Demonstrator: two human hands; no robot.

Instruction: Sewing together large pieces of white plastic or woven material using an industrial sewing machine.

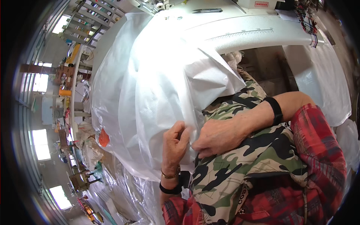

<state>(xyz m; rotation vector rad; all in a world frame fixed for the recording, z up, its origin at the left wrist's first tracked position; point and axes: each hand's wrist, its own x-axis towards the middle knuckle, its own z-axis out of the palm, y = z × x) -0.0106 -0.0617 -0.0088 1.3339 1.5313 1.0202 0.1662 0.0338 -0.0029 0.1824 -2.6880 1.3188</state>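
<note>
A large, glossy white plastic sheet (150, 101) drapes over the table's near side and down toward my lap, its surface creased and finely textured. At its near edge my left hand (175, 144) is closed, thumb and fingers pinching the sheet. Just to its right, my right hand (219, 137) is also closed, with its fingertips at the same edge and slightly blurred. Only a small gap separates the two hands. Beneath them lies the camouflage apron (258, 150) over my lap. The exact fold of sheet between my fingers is hidden.
Ahead is a white machine table (258, 24) with a printed ruler scale and dark thread snips (207, 11). Part of a sewing machine (157, 4) shows at the top. Clear plastic (318, 82) hangs at the right. An orange-red patch (104, 138) lies at the sheet's left.
</note>
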